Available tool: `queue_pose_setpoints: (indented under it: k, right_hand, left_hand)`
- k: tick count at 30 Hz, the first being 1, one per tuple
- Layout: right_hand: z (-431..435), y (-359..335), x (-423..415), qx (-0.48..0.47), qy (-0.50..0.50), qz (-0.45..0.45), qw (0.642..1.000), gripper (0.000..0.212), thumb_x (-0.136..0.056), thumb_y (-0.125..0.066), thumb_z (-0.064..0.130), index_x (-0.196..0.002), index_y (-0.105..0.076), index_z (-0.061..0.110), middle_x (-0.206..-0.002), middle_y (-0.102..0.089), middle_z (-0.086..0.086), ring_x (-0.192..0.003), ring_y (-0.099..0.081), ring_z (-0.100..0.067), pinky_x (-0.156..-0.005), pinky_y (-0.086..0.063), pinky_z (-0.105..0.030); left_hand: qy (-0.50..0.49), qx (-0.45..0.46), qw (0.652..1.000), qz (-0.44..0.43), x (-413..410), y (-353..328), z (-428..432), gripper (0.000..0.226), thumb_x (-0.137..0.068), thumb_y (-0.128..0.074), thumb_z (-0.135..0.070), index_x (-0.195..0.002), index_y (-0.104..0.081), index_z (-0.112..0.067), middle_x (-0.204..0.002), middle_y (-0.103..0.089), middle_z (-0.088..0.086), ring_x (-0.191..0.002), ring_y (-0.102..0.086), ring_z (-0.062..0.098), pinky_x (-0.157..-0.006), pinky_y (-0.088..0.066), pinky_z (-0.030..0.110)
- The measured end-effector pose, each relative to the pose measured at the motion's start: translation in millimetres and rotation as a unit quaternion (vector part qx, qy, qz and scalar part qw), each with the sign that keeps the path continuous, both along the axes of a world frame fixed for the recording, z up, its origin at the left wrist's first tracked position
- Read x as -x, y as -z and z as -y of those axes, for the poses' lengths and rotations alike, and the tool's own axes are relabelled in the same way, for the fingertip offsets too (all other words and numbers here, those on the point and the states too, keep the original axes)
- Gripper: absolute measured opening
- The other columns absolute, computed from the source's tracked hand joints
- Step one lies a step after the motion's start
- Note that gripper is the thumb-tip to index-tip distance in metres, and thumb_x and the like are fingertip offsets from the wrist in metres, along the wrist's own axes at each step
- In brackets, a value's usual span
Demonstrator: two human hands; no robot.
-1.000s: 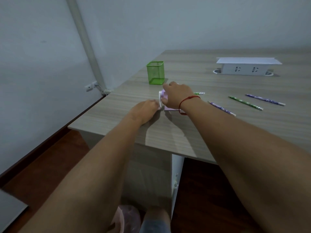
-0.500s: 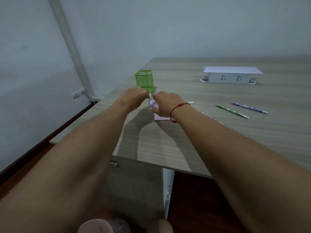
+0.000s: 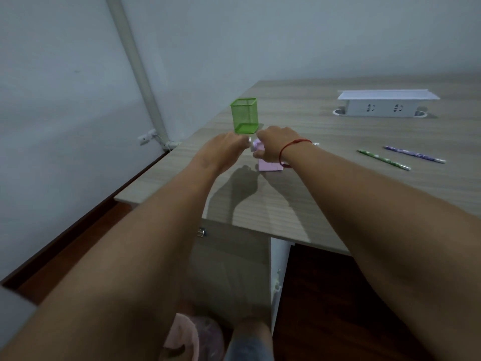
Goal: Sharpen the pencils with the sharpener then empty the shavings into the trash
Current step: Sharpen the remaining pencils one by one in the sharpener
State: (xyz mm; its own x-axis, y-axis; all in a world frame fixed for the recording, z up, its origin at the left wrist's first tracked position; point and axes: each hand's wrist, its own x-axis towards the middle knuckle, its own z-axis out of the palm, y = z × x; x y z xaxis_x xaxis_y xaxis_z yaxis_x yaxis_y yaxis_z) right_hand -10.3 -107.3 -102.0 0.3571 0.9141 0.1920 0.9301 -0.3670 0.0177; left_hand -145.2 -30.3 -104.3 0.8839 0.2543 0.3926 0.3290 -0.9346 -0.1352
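Small pink plastic box sharpener [image 3: 269, 165] near desk's left edge. Right hand [image 3: 276, 147] clamps its top; left hand [image 3: 225, 149] pinches crank [image 3: 250, 143] on its left side. Pencil end [image 3: 315, 143] pokes out rightward, axis left-right.

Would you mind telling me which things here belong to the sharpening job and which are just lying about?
Part of the job:
- pink sharpener, held by the right hand
- left hand at its side
- green pencil
- purple pencil
- pink trash bin under the desk

Lying about:
- green mesh holder
- white socket box
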Motion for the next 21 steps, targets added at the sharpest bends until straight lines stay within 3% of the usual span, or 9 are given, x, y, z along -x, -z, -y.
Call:
queue_pose_setpoints:
  k: [4, 8, 15, 21]
  right_hand:
    - [0.5, 3.8, 2.7, -0.004, -0.003, 0.003, 1.000, 0.041, -0.091, -0.052, 0.044, -0.119, -0.056, 0.014, -0.123, -0.057, -0.014, -0.108, -0.059, -0.033, -0.085, -0.046, -0.037]
    - [1.2, 7.0, 2.5, -0.018, -0.004, -0.001, 1.000, 0.041, -0.091, -0.049, 0.041, -0.122, -0.053, 0.014, -0.128, -0.053, -0.016, -0.109, -0.058, -0.036, -0.089, -0.046, -0.040]
    - [2.0, 14.0, 1.7, -0.056, -0.023, 0.001, 0.998, 0.042, -0.093, -0.046, 0.037, -0.125, -0.052, 0.012, -0.131, -0.052, -0.015, -0.114, -0.057, -0.036, -0.091, -0.046, -0.041]
    - [3.6, 16.8, -6.4, -0.070, -0.042, 0.002, 0.997, 0.046, -0.090, -0.049, 0.039, -0.128, -0.051, 0.013, -0.132, -0.054, -0.010, -0.113, -0.058, -0.033, -0.088, -0.046, -0.040]
  left_hand:
    - [-0.063, 0.043, 0.994, -0.078, 3.7, 15.3, 19.5, 0.024, -0.099, -0.040, -0.012, -0.110, -0.057, 0.000, -0.102, -0.063, 0.024, -0.092, -0.062, 0.040, -0.074, -0.044, 0.041]
    - [-0.104, 0.044, 0.988, -0.101, -1.3, 26.7, 15.3, 0.023, -0.099, -0.041, -0.007, -0.109, -0.060, -0.001, -0.103, -0.065, 0.018, -0.090, -0.065, 0.031, -0.079, -0.051, 0.035]
    - [-0.081, 0.082, 0.986, -0.121, -24.5, 54.6, -20.7, 0.033, -0.095, -0.039, -0.024, -0.112, -0.061, -0.006, -0.116, -0.063, 0.015, -0.106, -0.063, 0.032, -0.091, -0.049, 0.040]
    - [-0.079, 0.063, 0.983, -0.154, -39.9, 29.9, -30.8, 0.028, -0.096, -0.041, -0.016, -0.110, -0.060, -0.002, -0.111, -0.063, 0.022, -0.100, -0.061, 0.036, -0.084, -0.046, 0.040]
